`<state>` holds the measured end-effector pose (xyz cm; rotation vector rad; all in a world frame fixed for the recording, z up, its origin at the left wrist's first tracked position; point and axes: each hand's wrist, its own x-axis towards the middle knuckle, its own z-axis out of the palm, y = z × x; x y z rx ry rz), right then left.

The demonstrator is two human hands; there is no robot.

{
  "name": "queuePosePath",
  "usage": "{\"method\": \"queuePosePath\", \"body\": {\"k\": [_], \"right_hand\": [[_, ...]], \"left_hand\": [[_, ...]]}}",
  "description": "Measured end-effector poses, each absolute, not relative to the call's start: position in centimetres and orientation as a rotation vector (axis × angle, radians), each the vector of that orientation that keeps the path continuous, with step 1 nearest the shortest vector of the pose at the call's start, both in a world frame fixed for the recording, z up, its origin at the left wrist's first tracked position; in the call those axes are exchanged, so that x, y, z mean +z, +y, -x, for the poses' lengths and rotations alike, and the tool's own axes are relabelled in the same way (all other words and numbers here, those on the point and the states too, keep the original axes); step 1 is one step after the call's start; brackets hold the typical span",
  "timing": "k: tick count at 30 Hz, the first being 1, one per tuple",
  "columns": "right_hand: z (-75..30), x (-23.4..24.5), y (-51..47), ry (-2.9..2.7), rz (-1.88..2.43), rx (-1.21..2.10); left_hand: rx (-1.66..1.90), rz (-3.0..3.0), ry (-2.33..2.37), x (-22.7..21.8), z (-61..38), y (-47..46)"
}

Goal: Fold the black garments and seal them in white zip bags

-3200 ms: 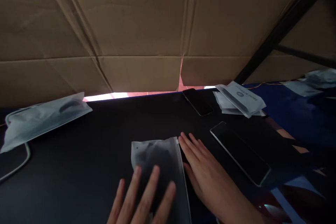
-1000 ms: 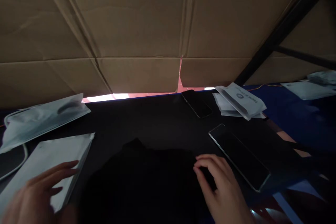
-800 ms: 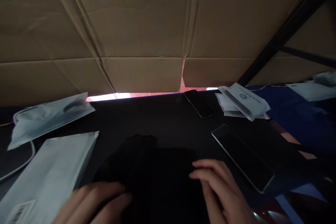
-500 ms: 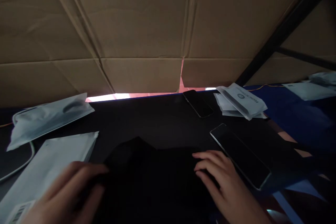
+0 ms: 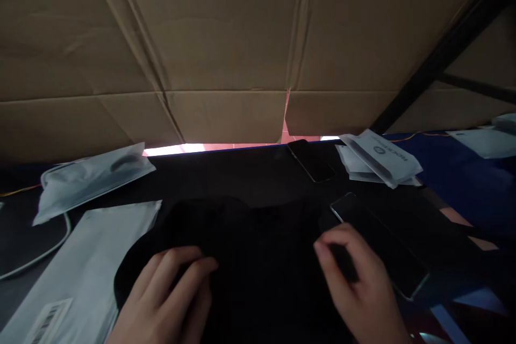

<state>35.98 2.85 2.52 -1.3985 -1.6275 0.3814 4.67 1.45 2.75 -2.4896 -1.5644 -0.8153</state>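
A piece of black cloth [image 5: 262, 258] lies spread in front of me on the dark surface, its left edge curved; its details are lost in the dark. My left hand [image 5: 169, 285] rests on the left part of the cloth, fingers bent and slightly apart. On the right side, thumb and forefinger of my right hand [image 5: 358, 279] are pinched together at the cloth; the bit between the fingertips is hard to see. Just past my right hand lies a phone [image 5: 387, 247], and a second, smaller dark phone [image 5: 310, 161] is farther back.
At left are a plastic pouch [image 5: 97, 180], a larger pouch [image 5: 97, 242] with a barcode label, and a white cable [image 5: 44, 252]. Several pouches [image 5: 387, 158] are stacked at right on the dark table. Behind rises a cardboard wall [image 5: 226, 37], with a dark metal bar [image 5: 435, 70] slanting across at right.
My left hand has moved right, from the cloth's edge onto it. The cloth is spread wider to the left. My right hand's fingers have gone from stretched out to pinched.
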Motion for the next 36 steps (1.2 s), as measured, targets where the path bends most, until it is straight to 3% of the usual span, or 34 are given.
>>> {"method": "queuePosePath", "body": {"k": [7, 13, 19, 25, 28, 31, 36], "right_hand": [[-35.8, 3.2, 1.8, -2.406, 1.387, 0.594], [-37.3, 3.6, 2.6, -2.497, 1.419, 0.713], [-37.0, 3.2, 3.3, -2.498, 1.469, 0.791], [-38.3, 4.7, 4.5, -2.494, 1.660, 1.039], [-38.6, 6.1, 4.7, -2.450, 1.722, 0.847], [-37.2, 6.7, 4.4, -2.381, 1.589, 0.358], [-34.2, 3.8, 2.7, -2.478, 1.380, -0.110]], "left_hand": [[-0.373, 2.481, -1.363, 2.0, -6.2, 3.7], [-0.288, 2.402, -1.418, 1.4, -5.5, 3.5], [-0.210, 2.661, -1.173, 1.8, -5.8, 2.7], [-0.186, 2.751, -1.261, 2.4, -4.5, 3.8], [-0.319, 2.566, -1.262, 3.9, -6.1, 4.6], [-0.340, 2.523, -1.178, 4.5, -9.5, 4.8], [-0.350, 2.479, -1.191, 2.3, -11.2, 4.4]]}}
